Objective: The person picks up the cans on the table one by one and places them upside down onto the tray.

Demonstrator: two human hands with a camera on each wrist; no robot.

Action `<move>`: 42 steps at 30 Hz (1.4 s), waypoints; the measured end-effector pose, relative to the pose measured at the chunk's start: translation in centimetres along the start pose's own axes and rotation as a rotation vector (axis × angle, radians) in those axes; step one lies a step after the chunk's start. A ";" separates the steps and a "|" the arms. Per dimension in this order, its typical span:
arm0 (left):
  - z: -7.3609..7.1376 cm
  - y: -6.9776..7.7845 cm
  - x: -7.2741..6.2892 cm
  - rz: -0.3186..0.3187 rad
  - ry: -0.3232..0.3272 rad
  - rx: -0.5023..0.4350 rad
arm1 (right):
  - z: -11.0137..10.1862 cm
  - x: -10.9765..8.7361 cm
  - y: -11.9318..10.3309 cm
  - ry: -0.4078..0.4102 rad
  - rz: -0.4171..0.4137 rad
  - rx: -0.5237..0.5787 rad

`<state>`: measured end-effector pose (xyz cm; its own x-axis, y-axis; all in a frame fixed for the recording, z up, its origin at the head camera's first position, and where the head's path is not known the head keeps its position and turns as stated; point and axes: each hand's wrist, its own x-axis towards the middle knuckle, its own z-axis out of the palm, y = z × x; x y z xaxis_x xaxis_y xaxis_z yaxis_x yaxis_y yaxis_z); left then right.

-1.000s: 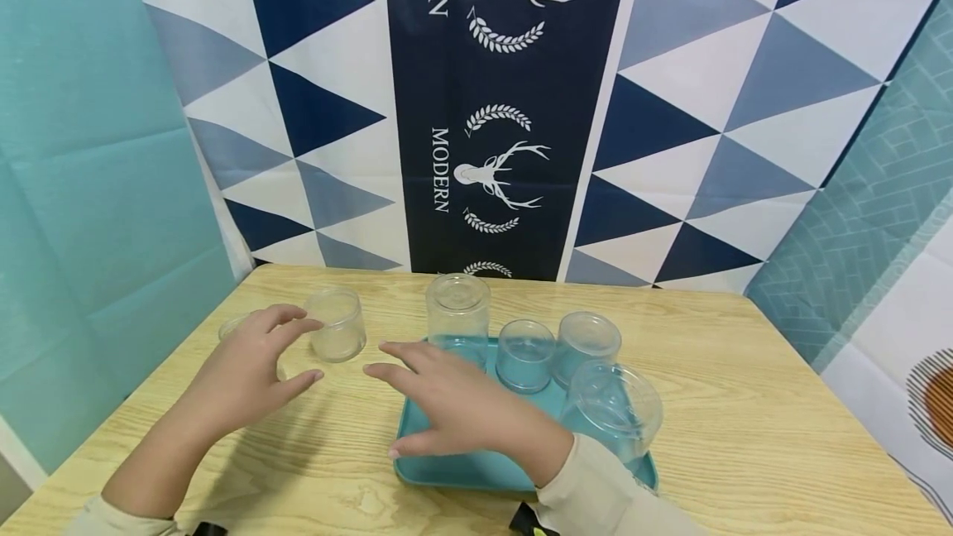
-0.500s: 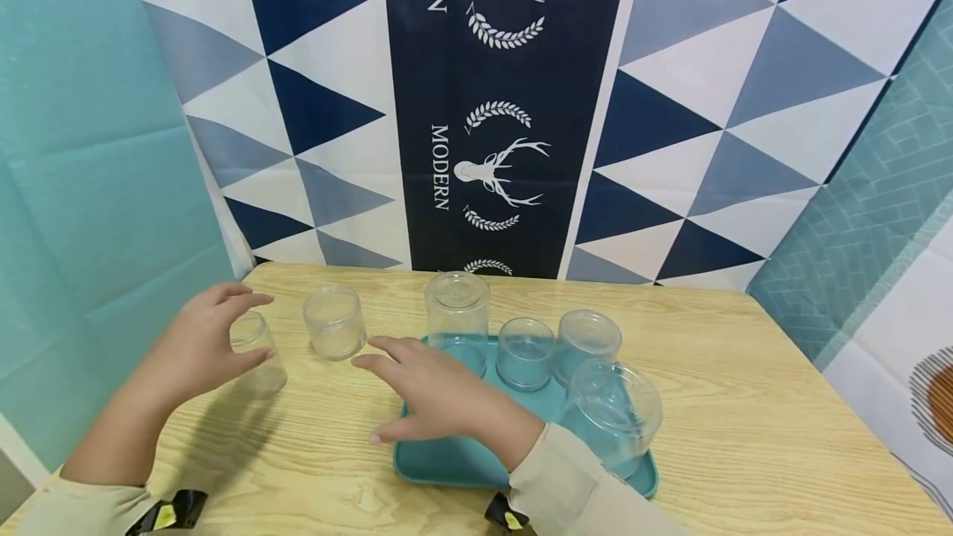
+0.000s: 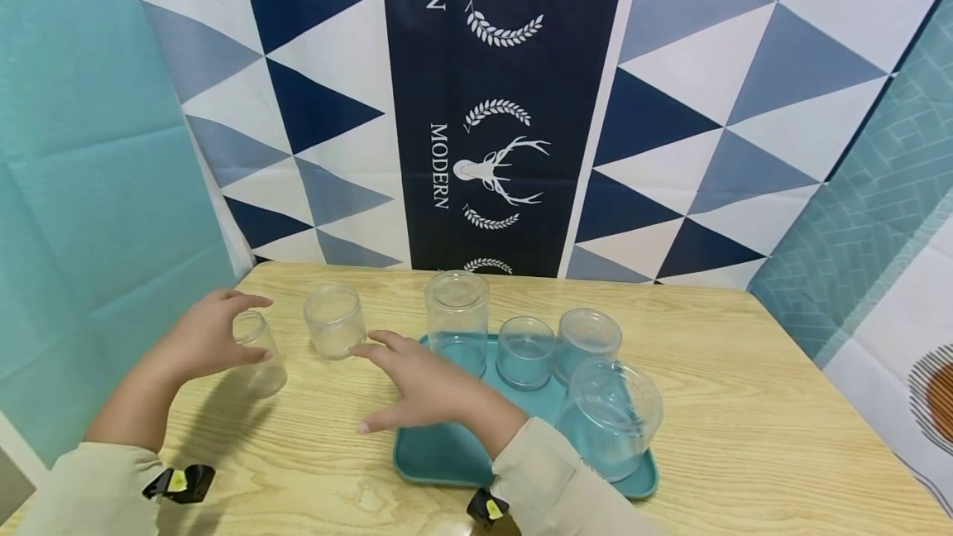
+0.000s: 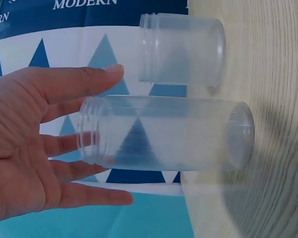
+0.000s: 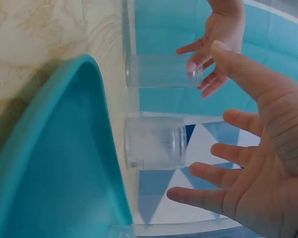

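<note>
My left hand (image 3: pixel 203 339) is beside the top of a tall, narrow clear plastic jar (image 4: pixel 174 134) standing on the table. Thumb and fingers are spread on either side of its threaded neck, not wrapped round it. To the right stands a shorter, wide clear jar (image 3: pixel 335 327), also upright and lidless, its thread visible in the left wrist view. My right hand (image 3: pixel 428 383) hovers over the left edge of the teal tray (image 3: pixel 439 457), fingers extended and spread, holding nothing. Its fingertips overlap the short jar's lower right side in the head view.
On the tray stand several clear containers: a tall jar (image 3: pixel 457 313) at the back left, two short jars, one a small jar (image 3: pixel 525 358), and a large wide jar (image 3: pixel 614 428) at the front right. A patterned cloth (image 3: pixel 313 106) hangs behind the wooden table (image 3: pixel 744 404).
My left hand has moved left, away from the short jar and over to the tall narrow jar. The right hand has drifted slightly left. The jars stand where they were.
</note>
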<state>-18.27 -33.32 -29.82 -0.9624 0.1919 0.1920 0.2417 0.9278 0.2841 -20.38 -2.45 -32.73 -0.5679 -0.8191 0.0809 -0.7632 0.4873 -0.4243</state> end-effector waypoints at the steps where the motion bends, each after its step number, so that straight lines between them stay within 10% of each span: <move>1: 0.0 -0.1 0.1 0.000 -0.003 0.002 | 0.1 0.1 0.0 0.008 0.006 0.028; 13: -0.2 -0.4 0.0 0.026 0.001 -0.009 | 1.7 0.1 0.0 0.214 0.035 0.306; 32: -1.0 3.2 -1.2 0.162 0.083 0.022 | 3.2 -0.1 0.6 0.173 0.222 0.791; 42: -1.0 5.5 -1.8 0.229 0.138 -0.073 | 3.2 -0.5 0.7 0.185 0.284 0.852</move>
<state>-15.14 -28.91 -27.64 -0.8571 0.3435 0.3840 0.4638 0.8389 0.2849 -19.68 -2.63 -35.94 -0.7960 -0.6051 -0.0163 -0.1437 0.2149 -0.9660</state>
